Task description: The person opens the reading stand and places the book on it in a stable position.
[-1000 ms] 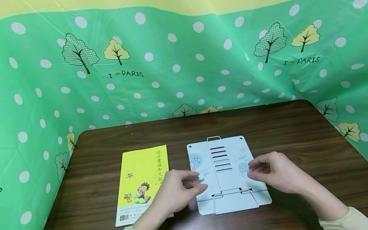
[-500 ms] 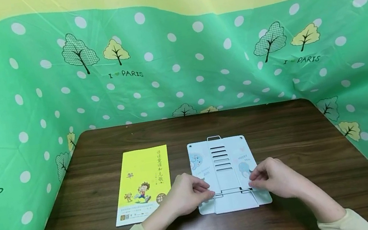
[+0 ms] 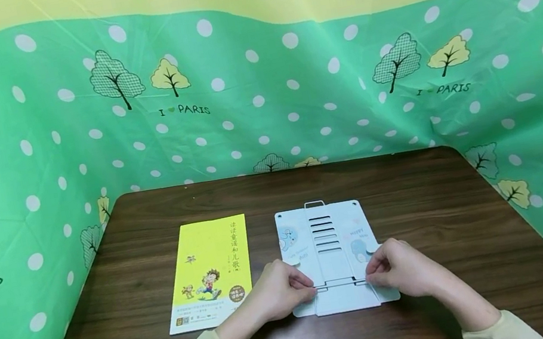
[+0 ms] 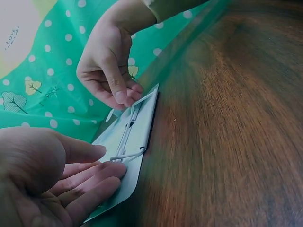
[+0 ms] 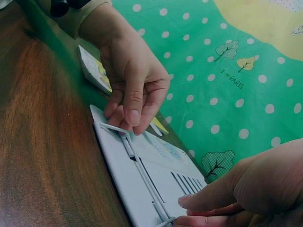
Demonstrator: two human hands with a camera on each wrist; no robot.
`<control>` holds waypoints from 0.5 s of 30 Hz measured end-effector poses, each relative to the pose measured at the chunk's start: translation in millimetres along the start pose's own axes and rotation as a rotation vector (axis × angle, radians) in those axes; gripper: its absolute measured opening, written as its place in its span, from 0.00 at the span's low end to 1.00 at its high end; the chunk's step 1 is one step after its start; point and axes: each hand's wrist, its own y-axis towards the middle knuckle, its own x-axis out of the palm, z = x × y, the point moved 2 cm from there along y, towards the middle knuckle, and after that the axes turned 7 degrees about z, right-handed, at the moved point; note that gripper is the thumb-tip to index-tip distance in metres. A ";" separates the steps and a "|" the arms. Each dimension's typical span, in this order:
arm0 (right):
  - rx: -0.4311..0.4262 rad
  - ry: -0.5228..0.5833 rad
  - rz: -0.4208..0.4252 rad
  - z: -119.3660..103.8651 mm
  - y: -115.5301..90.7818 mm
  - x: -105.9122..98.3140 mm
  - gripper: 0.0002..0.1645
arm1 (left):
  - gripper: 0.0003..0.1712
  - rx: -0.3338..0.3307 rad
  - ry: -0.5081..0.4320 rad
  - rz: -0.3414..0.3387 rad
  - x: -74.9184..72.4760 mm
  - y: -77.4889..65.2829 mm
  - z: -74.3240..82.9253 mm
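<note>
A pale blue-white metal book stand (image 3: 341, 296) lies flat on the table, printed with small cartoon figures and cut with slots up its middle. Across its lower part runs a bent wire holder (image 3: 340, 284). My left hand (image 3: 283, 290) has its thumb and fingertips at the left corner of this wire. At the opposite corner, my right hand (image 3: 400, 267) pinches with thumb and curled fingers. From the left wrist view, the wire end (image 4: 120, 157) sits between the left thumb and index fingertip. Most of the right fingers are hidden behind the thumb in the head view.
A yellow children's book (image 3: 212, 265) lies flat to the left of the stand, partly behind the left forearm. The dark wooden table (image 3: 417, 192) is enclosed by a green and yellow curtain (image 3: 289, 81) at the back and sides.
Both hands have moved down from the stand's side edges to the corners of the wire holder, the left hand also shifting right. Stand and book stay in place.
</note>
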 end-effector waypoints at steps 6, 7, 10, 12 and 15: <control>0.029 0.017 -0.006 1.1 0.5 4.1 0.06 | 0.02 -0.038 -0.011 -0.003 2.4 0.9 -1.8; 0.031 0.026 -0.009 1.4 0.5 4.5 0.06 | 0.03 -0.044 -0.017 -0.005 2.6 1.0 -1.9; 0.067 0.061 -0.022 2.0 0.5 6.6 0.07 | 0.03 -0.056 -0.030 -0.007 3.3 1.6 -2.5; 0.089 0.082 -0.034 3.2 1.0 8.3 0.07 | 0.03 -0.061 -0.035 -0.004 3.7 2.3 -3.0; 0.103 0.097 -0.041 5.0 2.2 10.8 0.07 | 0.04 -0.065 -0.035 0.006 3.9 2.8 -3.8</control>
